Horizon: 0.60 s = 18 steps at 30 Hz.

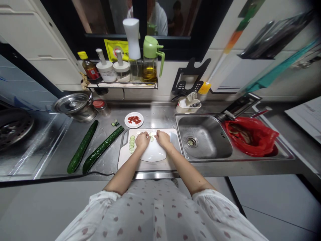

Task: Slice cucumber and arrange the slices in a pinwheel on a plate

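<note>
My left hand (142, 140) and my right hand (163, 138) rest close together on a white cutting board (122, 157). Both have their fingers curled. Between them lie pale green cucumber pieces (151, 135); the left fingertips press on them. The right hand is closed like a fist, and what it holds is hidden. A row of cucumber slices (131, 144) lies on the board just left of my left hand. Under my wrists sits a white rounded, plate-like shape (153, 154).
Two whole cucumbers (82, 147) (102, 149) lie on the steel counter to the left, with a small plate of red chili (134, 119) behind the board. A sink (205, 140) and a red bag (250, 135) are on the right. A pot (74, 105) and a condiment shelf (122, 83) stand at the back.
</note>
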Each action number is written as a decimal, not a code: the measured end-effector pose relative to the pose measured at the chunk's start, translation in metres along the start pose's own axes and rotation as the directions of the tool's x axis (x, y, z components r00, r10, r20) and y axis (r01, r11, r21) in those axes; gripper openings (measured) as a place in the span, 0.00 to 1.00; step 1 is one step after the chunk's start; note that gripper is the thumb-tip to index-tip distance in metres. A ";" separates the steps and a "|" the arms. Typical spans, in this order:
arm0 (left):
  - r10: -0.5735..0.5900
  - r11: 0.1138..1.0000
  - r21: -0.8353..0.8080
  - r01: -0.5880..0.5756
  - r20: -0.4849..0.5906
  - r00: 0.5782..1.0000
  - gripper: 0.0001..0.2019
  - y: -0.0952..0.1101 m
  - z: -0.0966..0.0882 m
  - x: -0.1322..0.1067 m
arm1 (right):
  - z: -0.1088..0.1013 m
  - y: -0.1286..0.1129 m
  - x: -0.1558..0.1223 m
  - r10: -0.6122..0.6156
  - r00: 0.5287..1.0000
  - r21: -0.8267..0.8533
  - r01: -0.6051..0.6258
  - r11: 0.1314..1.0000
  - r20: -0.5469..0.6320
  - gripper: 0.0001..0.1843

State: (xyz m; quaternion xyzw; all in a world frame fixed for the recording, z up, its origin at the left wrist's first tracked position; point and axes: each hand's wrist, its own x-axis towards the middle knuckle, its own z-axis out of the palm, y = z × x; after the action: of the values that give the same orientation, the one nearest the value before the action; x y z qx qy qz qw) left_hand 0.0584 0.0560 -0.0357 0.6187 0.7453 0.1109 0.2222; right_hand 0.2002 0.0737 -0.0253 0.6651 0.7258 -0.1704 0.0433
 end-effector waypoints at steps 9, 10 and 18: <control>-0.025 1.000 0.013 0.025 0.000 1.000 0.09 0.003 0.000 0.000 | 0.000 -0.002 -0.001 0.020 1.000 0.001 -0.020 1.000 0.009 0.17; -0.026 1.000 0.014 0.026 0.000 1.000 0.09 0.003 0.000 0.001 | 0.000 -0.002 0.000 0.021 1.000 0.000 -0.021 1.000 0.009 0.16; -0.013 1.000 -0.014 0.013 -0.004 1.000 0.07 -0.002 0.003 0.003 | -0.002 0.001 0.002 -0.009 1.000 0.015 0.008 1.000 0.017 0.16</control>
State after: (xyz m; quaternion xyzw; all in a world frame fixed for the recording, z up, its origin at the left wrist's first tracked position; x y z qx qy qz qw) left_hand 0.0577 0.0580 -0.0397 0.6121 0.7489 0.1161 0.2259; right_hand 0.2012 0.0760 -0.0243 0.6609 0.7269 -0.1817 0.0437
